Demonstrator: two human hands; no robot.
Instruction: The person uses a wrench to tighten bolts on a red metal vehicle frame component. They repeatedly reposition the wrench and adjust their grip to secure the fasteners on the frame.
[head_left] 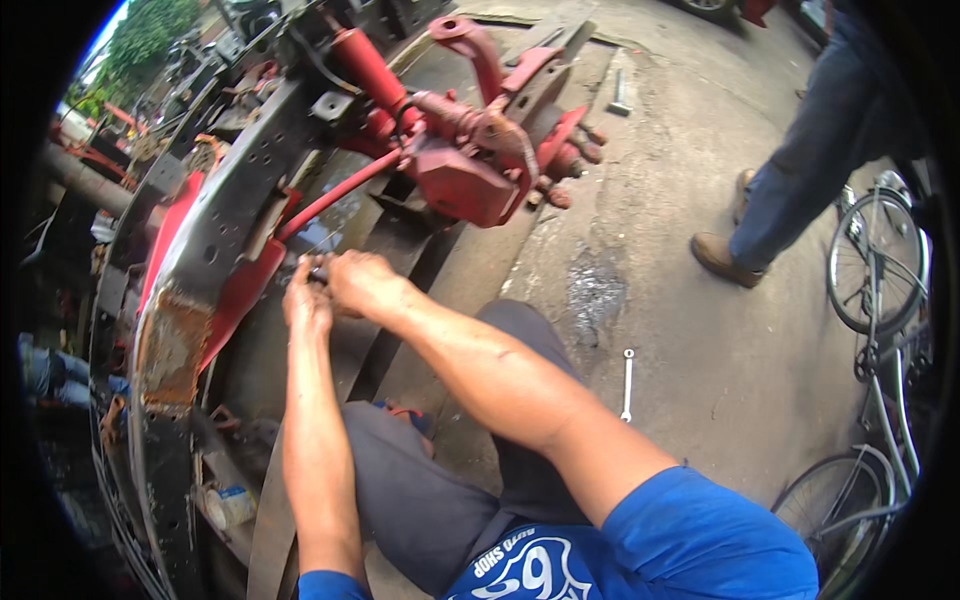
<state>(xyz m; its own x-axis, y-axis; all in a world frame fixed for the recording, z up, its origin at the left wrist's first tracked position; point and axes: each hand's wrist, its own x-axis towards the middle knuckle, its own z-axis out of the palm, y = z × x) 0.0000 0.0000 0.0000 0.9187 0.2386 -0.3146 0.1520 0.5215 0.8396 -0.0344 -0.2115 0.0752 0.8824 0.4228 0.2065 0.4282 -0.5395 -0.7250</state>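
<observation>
My left hand [306,298] and my right hand [364,284] are close together, fingers closed around a small dark metal piece [319,272], partly hidden by them; what it is exactly I cannot tell. A thin shiny shaft or wire shows just above them. They are beside the lower end of a red rod [342,191] and a red plate [236,304] on a black frame rail [249,163] with rust near its bend. Up and to the right of my hands sits a red steering and hub assembly [468,176] below a red shock absorber [365,67].
A wrench [628,385] lies on the concrete floor right of my knees, near a dark stain. Another person in dark trousers and brown boots [800,170] stands at right, beside bicycles [873,264]. A flat metal bar [620,92] lies farther back. Vehicle parts crowd the left side.
</observation>
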